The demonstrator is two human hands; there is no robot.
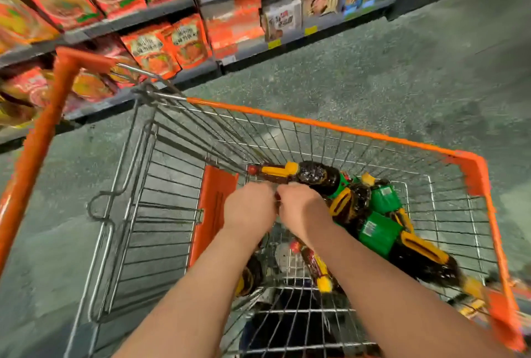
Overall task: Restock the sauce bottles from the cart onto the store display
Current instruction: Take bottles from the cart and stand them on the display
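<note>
Both hands, left hand (249,208) and right hand (301,208), apparently grip one dark yellow-labelled sauce bottle (304,175) inside the orange-rimmed wire cart (330,126); lifting it straight up should avoid snagging neighbours.

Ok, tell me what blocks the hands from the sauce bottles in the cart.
Nothing visible: both the left hand and right hand are already inside the orange-rimmed wire cart, at the dark yellow-necked sauce bottles.

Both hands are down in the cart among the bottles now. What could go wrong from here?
1. The sauce bottles lie heaped crosswise; pulling one out may roll the others.
2. The left hand and right hand crowd together at one bottle neck; their grip is hidden, so it might slip.
3. The cart stands apart from the shelves; carrying glass-like bottles across risks a drop.
</note>
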